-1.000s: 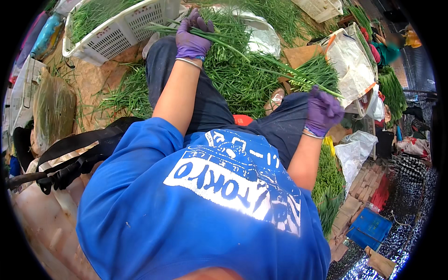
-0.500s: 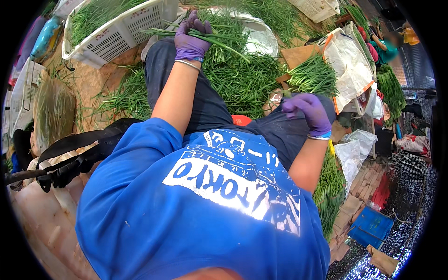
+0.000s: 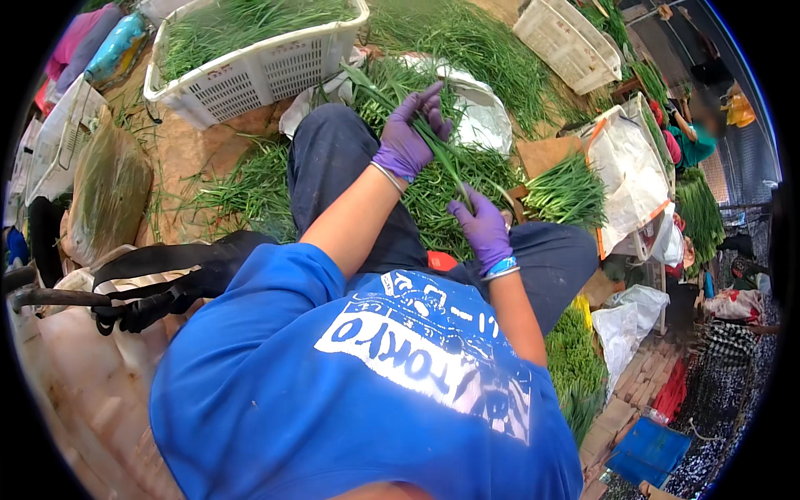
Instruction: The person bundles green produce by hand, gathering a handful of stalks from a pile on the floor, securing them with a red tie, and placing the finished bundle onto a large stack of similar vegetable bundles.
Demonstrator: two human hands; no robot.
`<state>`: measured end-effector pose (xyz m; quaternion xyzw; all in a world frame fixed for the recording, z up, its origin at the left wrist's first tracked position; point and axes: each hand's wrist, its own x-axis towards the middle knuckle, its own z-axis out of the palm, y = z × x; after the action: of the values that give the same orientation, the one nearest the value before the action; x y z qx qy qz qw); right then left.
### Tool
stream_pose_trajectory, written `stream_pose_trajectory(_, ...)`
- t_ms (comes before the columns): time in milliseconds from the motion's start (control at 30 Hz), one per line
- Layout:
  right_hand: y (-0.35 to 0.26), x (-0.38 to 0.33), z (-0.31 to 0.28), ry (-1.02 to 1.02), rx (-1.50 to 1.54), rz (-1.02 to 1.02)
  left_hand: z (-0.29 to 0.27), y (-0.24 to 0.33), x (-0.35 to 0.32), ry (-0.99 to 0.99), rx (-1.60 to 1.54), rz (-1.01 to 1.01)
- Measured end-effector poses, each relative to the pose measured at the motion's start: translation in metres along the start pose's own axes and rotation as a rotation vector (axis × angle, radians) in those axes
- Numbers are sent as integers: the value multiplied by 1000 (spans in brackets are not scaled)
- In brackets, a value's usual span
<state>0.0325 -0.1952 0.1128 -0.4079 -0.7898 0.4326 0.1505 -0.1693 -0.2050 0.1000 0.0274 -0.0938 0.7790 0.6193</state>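
Observation:
My left hand (image 3: pixel 410 137), in a purple glove, is closed round a few long green chives (image 3: pixel 448 160) above my lap. Their leafy ends stick out to the upper left, and the lower ends run down to my right hand (image 3: pixel 483 227). That hand, also gloved in purple, has its thumb and fingers at the stalk ends, seemingly pinching them. Beneath both hands spreads a loose heap of chives (image 3: pixel 442 204) between my knees. A neat bunch of chives (image 3: pixel 568 190) with pale ends aligned lies right of my hands, beside my right knee.
A white crate (image 3: pixel 275 75) full of greens stands far left, another white crate (image 3: pixel 567 46) far right. A white sack (image 3: pixel 483 117) lies behind the heap. White sheeting (image 3: pixel 629 175) covers a crate at right. Another person (image 3: pixel 698 143) sits farther right.
My left hand has come right and down with the chives, which now point toward me. My right hand has moved left and up to their lower ends. The view has shifted slightly.

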Motion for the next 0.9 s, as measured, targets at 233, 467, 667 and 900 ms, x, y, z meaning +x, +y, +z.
stream_pose_trajectory(233,39,-22,35,-45,461,200,31,-10,-3,188,741,146)
stream_pose_trajectory(467,79,-16,35,86,621,168,32,16,0,163,907,261)
stream_pose_trajectory(667,64,-19,33,170,614,150,42,26,-4,177,1214,213)
stream_pose_trajectory(900,69,-19,30,188,606,129,16,29,3,189,1336,107)
